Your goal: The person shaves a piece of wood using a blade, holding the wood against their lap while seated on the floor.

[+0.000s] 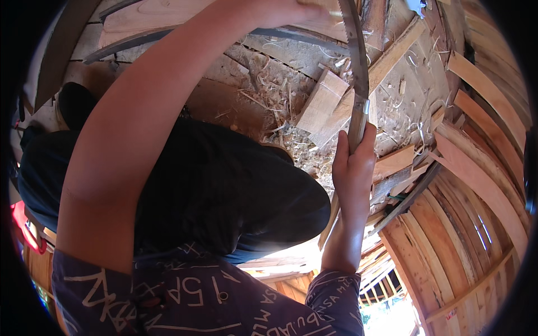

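Observation:
My right hand (354, 162) is closed round the wooden handle (357, 123) of a handsaw. Its long, slightly curved blade (356, 53) points up and away, teeth to the left, and runs out of view at the top. My left arm reaches across to the top edge. There my left hand (286, 12) lies over the right part of a pale wooden plank (148, 15), just left of the blade. One digit stretches toward the teeth; the frame's edge cuts off the other fingers. Whether the teeth touch the plank cannot be made out.
Wooden blocks (324, 99) and curled shavings (280, 92) lie on the board floor before my knees. A dark curved strip (131, 43) runs along the plank's near side. On the right rises a curved wall of planks (448, 241) with ribs (490, 162).

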Demonstrator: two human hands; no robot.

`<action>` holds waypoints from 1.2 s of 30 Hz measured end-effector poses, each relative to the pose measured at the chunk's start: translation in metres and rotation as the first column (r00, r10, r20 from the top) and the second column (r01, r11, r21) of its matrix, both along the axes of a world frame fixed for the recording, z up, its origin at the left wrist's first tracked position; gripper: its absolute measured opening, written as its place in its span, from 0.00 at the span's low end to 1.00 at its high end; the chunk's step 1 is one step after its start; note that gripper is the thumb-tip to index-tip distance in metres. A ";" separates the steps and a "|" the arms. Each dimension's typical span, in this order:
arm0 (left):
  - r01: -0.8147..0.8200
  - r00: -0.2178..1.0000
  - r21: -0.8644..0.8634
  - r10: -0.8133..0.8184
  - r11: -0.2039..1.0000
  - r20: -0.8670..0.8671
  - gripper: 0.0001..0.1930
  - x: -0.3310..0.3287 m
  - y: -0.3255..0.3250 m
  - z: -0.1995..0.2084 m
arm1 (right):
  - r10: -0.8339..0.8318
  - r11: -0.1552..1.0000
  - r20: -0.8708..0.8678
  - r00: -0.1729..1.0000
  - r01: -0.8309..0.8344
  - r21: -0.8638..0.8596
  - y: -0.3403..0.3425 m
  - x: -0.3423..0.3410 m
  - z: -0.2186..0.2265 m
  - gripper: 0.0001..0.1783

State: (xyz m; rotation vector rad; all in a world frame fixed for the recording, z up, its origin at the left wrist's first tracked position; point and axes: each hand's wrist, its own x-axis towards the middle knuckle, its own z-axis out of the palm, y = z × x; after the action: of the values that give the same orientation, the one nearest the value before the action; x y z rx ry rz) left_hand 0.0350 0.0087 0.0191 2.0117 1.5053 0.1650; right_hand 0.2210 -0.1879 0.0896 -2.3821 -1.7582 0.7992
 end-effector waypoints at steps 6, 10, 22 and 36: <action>-0.023 0.999 0.224 0.028 0.974 -0.021 0.40 0.003 -0.010 -0.021 | 0.058 0.996 -0.002 0.998 -0.058 0.067 0.068 -0.014 -0.034 0.13; -0.008 0.994 0.170 0.026 0.985 -0.104 0.41 0.002 -0.008 -0.009 | 0.088 0.989 -0.025 0.996 -0.084 0.119 0.079 -0.015 -0.045 0.14; -0.003 0.997 0.004 0.002 1.000 0.082 0.41 -0.003 0.002 -0.011 | -0.075 0.994 0.025 0.997 0.077 -0.081 -0.027 0.000 0.020 0.12; -0.017 1.000 0.207 0.015 0.978 0.011 0.40 -0.002 -0.010 -0.020 | 0.082 0.994 0.000 0.997 -0.082 0.074 0.089 -0.014 -0.044 0.15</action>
State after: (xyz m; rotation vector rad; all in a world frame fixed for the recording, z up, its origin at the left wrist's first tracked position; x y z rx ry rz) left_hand 0.0335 -0.0011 -0.0007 2.1576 1.5534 0.3502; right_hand 0.2068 -0.0994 0.0455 -2.2749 -1.8616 0.7330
